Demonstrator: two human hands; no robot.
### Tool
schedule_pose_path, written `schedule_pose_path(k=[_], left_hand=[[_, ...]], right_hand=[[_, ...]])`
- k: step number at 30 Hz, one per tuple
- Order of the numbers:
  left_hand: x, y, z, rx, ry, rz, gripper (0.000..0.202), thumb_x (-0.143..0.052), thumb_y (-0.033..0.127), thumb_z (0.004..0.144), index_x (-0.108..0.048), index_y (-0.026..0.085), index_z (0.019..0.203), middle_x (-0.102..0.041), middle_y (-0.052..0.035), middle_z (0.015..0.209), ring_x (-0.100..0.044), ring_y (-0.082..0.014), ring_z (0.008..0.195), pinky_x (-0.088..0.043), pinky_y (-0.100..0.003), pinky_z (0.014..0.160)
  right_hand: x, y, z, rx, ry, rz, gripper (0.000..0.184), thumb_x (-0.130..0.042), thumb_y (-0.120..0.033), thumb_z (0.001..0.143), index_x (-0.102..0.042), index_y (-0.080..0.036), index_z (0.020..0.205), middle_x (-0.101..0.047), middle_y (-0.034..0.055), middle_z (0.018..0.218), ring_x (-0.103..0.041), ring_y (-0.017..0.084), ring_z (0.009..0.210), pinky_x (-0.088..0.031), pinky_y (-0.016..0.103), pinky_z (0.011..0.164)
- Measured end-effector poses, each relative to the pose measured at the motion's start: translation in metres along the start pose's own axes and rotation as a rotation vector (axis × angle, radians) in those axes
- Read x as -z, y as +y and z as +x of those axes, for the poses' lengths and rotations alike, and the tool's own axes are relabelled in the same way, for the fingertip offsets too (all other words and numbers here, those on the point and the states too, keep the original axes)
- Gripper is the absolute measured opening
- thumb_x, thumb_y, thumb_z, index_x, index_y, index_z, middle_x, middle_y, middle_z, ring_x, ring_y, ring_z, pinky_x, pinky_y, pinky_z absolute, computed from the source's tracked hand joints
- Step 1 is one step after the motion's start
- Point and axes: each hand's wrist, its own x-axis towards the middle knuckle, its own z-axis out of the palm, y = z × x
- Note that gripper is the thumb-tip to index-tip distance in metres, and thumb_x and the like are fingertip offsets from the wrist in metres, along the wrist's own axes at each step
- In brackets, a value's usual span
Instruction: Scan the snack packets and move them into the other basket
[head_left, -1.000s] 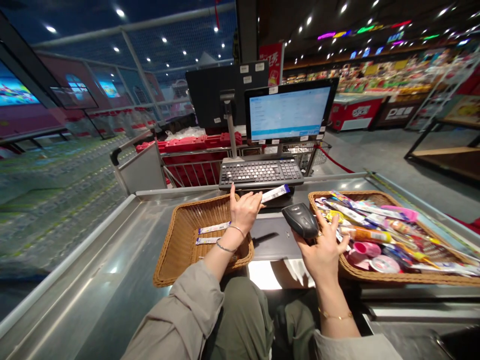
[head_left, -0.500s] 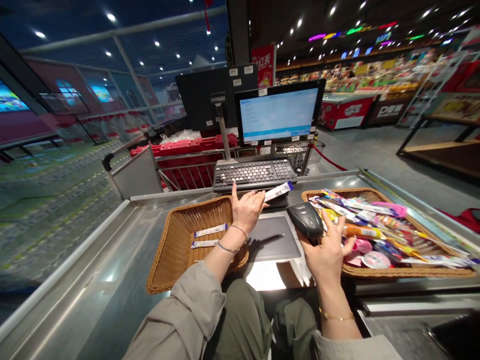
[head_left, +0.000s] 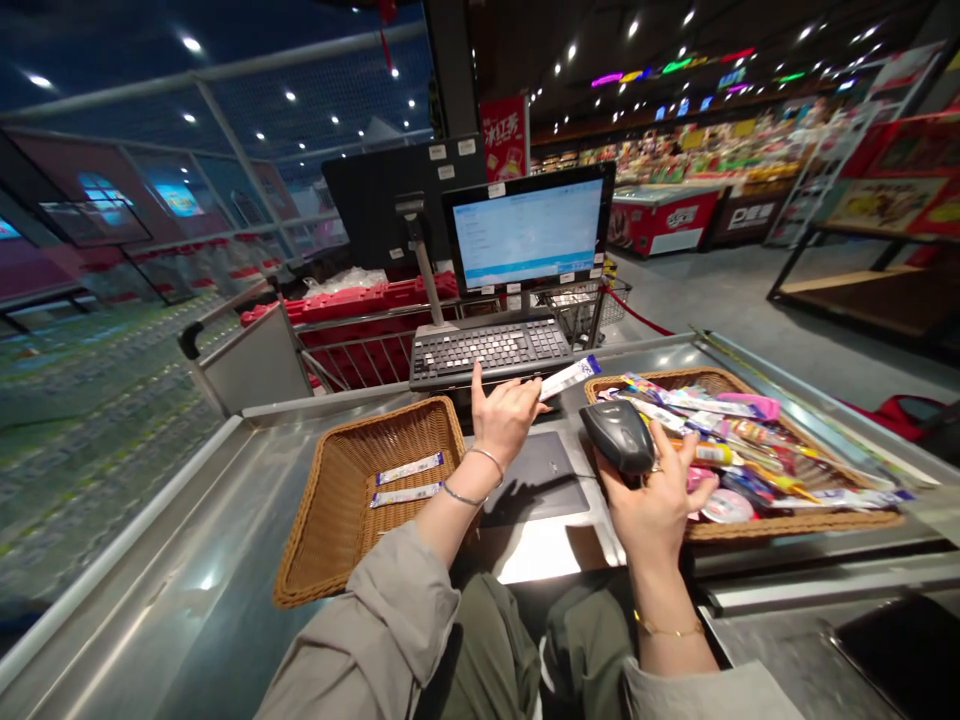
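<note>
My left hand point(head_left: 505, 418) is raised in front of the keyboard point(head_left: 488, 350), closed on a slim white and blue packet point(head_left: 570, 377), with the index finger stretched up to the keys. My right hand point(head_left: 654, 500) grips a black handheld scanner point(head_left: 618, 435), its head turned toward the packet. A wicker basket point(head_left: 330, 520) on the left holds two similar packets point(head_left: 408, 469). A second wicker basket point(head_left: 795, 520) on the right is heaped with several colourful packets and tubes point(head_left: 720, 450).
A lit monitor point(head_left: 529, 233) stands behind the keyboard, with a dark screen back point(head_left: 375, 200) to its left. A dark pad point(head_left: 536, 480) lies on the steel counter point(head_left: 187, 580) between the baskets. Red shopping baskets point(head_left: 352, 310) sit behind. Shop shelves fill the far right.
The view has swung right, so everything sits further left in frame. My left hand has lifted slightly toward the keyboard with the packet. My right hand keeps the scanner beside it.
</note>
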Motion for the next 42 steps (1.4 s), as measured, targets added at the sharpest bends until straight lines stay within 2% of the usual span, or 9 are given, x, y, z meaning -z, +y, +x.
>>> schedule_pose_path(k=[7, 11, 18, 22, 29, 36, 42], left_hand=[[-0.009, 0.017, 0.012, -0.012, -0.010, -0.035, 0.022, -0.064, 0.034, 0.094, -0.070, 0.028, 0.114, -0.080, -0.0011, 0.103, -0.075, -0.0249, 0.098, 0.007, -0.065, 0.124], [-0.015, 0.026, 0.018, -0.026, -0.012, -0.042, 0.021, -0.062, 0.029, 0.095, -0.070, 0.028, 0.115, -0.080, -0.0020, 0.103, -0.075, -0.0242, 0.097, 0.004, -0.064, 0.125], [-0.029, 0.042, 0.028, -0.068, 0.021, -0.078, 0.024, -0.066, 0.035, 0.093, -0.071, 0.026, 0.114, -0.080, -0.0012, 0.098, -0.075, -0.0214, 0.095, 0.007, -0.060, 0.126], [-0.036, 0.051, 0.033, -0.068, 0.035, -0.073, 0.020, -0.065, 0.032, 0.094, -0.072, 0.027, 0.112, -0.080, -0.0005, 0.098, -0.075, -0.0191, 0.094, 0.008, -0.057, 0.126], [-0.046, 0.065, 0.042, -0.074, -0.017, -0.121, 0.020, -0.062, 0.031, 0.096, -0.071, 0.029, 0.113, -0.080, 0.0013, 0.101, -0.074, -0.0184, 0.098, 0.011, -0.057, 0.125], [-0.058, 0.085, 0.051, -0.088, -0.096, -0.187, 0.022, -0.058, 0.035, 0.098, -0.069, 0.031, 0.116, -0.079, 0.0010, 0.106, -0.072, -0.0180, 0.104, 0.011, -0.058, 0.124], [-0.079, 0.113, 0.063, -0.132, -0.154, -0.232, 0.026, -0.057, 0.043, 0.097, -0.069, 0.030, 0.116, -0.079, 0.0005, 0.106, -0.072, -0.0178, 0.102, 0.010, -0.061, 0.124]], right_hand=[[0.008, 0.000, 0.006, -0.068, 0.074, 0.020, 0.054, -0.068, -0.050, 0.082, -0.065, -0.013, 0.121, -0.057, 0.0226, 0.141, -0.028, 0.047, 0.147, -0.006, 0.079, 0.112], [0.011, 0.000, 0.010, -0.114, 0.112, 0.015, 0.067, -0.070, -0.054, 0.080, -0.060, -0.012, 0.131, -0.057, 0.0240, 0.140, -0.030, 0.049, 0.146, -0.007, 0.078, 0.113], [0.015, 0.006, 0.014, -0.170, 0.207, 0.014, 0.073, -0.070, -0.059, 0.078, -0.058, -0.013, 0.134, -0.060, 0.0225, 0.139, -0.033, 0.048, 0.145, -0.008, 0.076, 0.114], [0.018, 0.010, 0.016, -0.208, 0.254, -0.011, 0.075, -0.071, -0.059, 0.076, -0.058, -0.013, 0.134, -0.060, 0.0223, 0.138, -0.036, 0.047, 0.144, -0.010, 0.075, 0.115], [0.030, 0.016, 0.021, -0.287, 0.298, -0.039, 0.075, -0.073, -0.056, 0.076, -0.058, -0.015, 0.137, -0.059, 0.0192, 0.140, -0.034, 0.044, 0.146, -0.011, 0.073, 0.116], [0.043, 0.022, 0.029, -0.362, 0.401, -0.061, 0.071, -0.074, -0.055, 0.075, -0.064, -0.008, 0.128, -0.062, 0.0260, 0.134, -0.041, 0.046, 0.141, -0.019, 0.071, 0.116], [0.047, 0.042, 0.032, -0.395, 0.490, -0.114, 0.075, -0.072, -0.063, 0.073, -0.068, -0.006, 0.121, -0.053, 0.0303, 0.142, -0.048, 0.049, 0.135, -0.025, 0.070, 0.115]])
